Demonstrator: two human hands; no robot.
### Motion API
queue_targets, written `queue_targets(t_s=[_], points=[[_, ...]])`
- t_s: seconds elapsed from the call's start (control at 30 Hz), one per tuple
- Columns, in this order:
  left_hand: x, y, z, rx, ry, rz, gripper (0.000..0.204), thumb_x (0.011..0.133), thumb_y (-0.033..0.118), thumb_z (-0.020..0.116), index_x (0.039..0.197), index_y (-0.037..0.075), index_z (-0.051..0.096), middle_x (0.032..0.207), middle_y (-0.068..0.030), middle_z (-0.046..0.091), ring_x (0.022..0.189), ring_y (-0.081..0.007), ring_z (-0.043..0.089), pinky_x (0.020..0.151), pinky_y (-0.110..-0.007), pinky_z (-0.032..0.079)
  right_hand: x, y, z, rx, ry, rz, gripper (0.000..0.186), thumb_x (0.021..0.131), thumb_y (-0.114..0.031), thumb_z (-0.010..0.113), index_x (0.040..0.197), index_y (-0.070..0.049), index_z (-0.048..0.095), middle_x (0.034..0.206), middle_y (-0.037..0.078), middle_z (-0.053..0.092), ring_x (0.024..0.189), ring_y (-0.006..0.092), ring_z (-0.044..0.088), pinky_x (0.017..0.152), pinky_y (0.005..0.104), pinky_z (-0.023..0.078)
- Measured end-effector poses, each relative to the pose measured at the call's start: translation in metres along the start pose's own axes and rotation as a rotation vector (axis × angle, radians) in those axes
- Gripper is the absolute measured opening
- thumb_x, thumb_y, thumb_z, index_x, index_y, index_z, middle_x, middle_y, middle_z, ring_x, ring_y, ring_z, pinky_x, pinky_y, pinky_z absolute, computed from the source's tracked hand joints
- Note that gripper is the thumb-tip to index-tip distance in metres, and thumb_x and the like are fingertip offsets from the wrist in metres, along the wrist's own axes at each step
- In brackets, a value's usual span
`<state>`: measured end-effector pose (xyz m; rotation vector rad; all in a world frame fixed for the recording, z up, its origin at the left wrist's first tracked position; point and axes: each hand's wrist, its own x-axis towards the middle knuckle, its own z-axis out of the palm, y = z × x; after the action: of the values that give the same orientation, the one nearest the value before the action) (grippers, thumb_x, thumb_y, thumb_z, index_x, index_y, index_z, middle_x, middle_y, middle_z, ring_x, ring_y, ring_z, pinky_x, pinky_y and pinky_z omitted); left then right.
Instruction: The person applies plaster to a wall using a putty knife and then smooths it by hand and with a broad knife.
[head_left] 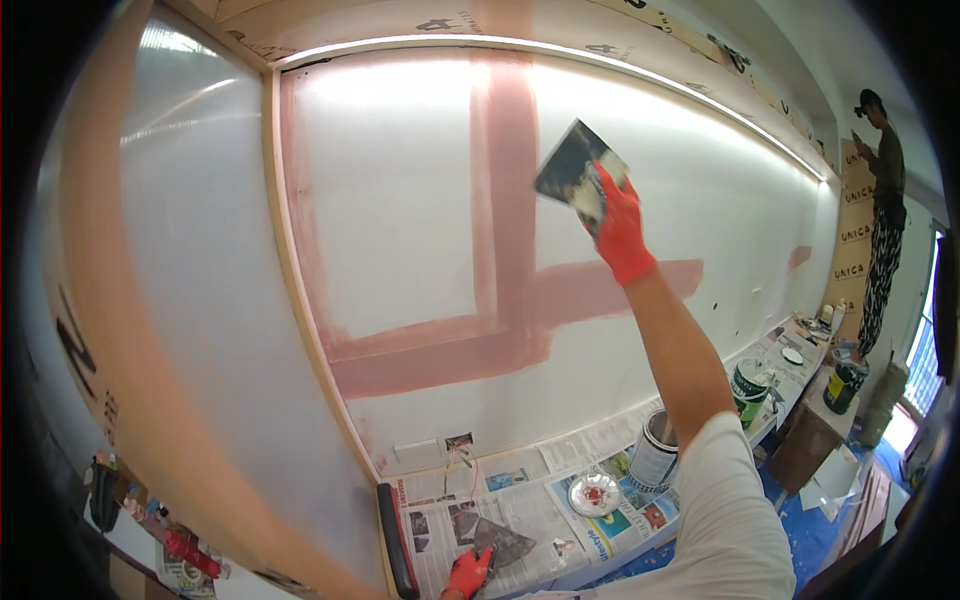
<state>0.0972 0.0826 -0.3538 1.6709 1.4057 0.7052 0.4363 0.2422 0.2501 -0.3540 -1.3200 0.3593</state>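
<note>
The left hand [468, 573], in a red glove, is low over the bench's left end, its fingers closed on a grey scraper [503, 541] that lies flat above the newspaper [430, 570]; whether the blade touches the paper, I cannot tell. A long black bar [397, 540] runs along the bench's left edge. Midway between the front and back edges sits a round lid [595, 494] with red paste on it, just beside a grey paint can [653, 462] partly behind the right arm. The right hand [622, 230], also red-gloved, is raised and grasps a dark, wide scraper [575, 165] smeared with pale filler, tilted in front of the wall [400, 200]; contact with the wall is unclear. Reddish bands [510, 200] cross that wall. Farther on, a green can [750, 388] stands near the bench's front edge, with a white lid [792, 356] toward its far right end. Beyond, a co-worker [886, 200] stands upright.
</note>
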Motion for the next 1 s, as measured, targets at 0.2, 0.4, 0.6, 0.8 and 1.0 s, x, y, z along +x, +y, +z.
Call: queue_targets(t_s=[0.2,0.4,0.6,0.8,1.0], points=[[-0.006,0.012,-0.013,-0.032,-0.168,-0.092,0.062,0.091,0.061,0.053,0.12,0.007,0.063,0.121,-0.025,0.065,0.105,-0.0359,0.065,0.091,-0.05,0.048,0.126,0.063,0.057,0.229,0.252,0.119,0.025,0.099,-0.035,0.061,0.102,-0.011,0.055,0.078,0.004,0.062,0.052,0.0157,0.057,0.043,0.0283,0.045],[-0.016,0.013,-0.011,-0.125,-0.014,0.001,0.055,0.097,0.054,0.052,0.118,0.004,0.065,0.099,-0.0195,0.068,0.088,-0.028,0.063,0.08,-0.043,0.05,0.218,0.103,0.081,0.595,0.21,0.19,0.03,0.103,-0.034,0.05,0.111,-0.006,0.045,0.08,0.012,0.065,0.051,0.0235,0.063,0.042,0.0342,0.054],[0.013,0.038,-0.056,-0.099,0.101,-0.087,0.056,0.096,0.054,0.052,0.119,0.004,0.065,0.1,-0.0198,0.068,0.089,-0.0284,0.063,0.081,-0.043,0.05,0.236,0.093,0.105,0.464,0.363,0.206,0.035,0.101,-0.034,0.054,0.109,-0.001,0.046,0.077,0.015,0.064,0.05,0.03,0.065,0.04,0.0394,0.057],[0.051,0.063,-0.121,-0.087,0.216,-0.098,0.057,0.096,0.054,0.053,0.119,0.004,0.065,0.101,-0.0202,0.068,0.09,-0.0288,0.063,0.081,-0.043,0.05,0.24,0.093,0.119,0.423,0.336,0.173,0.031,0.101,-0.031,0.053,0.105,0.0,0.047,0.073,0.014,0.062,0.045,0.0283,0.062,0.038,0.0397,0.054],[0.078,0.11,-0.19,-0.094,0.302,-0.049,0.058,0.095,0.055,0.053,0.119,0.003,0.065,0.101,-0.0205,0.068,0.091,-0.0292,0.063,0.082,-0.043,0.05,0.227,0.089,0.127,0.525,0.382,0.226,0.031,0.102,-0.031,0.051,0.112,-0.003,0.044,0.081,0.011,0.059,0.046,0.0294,0.062,0.037,0.0393,0.052]])
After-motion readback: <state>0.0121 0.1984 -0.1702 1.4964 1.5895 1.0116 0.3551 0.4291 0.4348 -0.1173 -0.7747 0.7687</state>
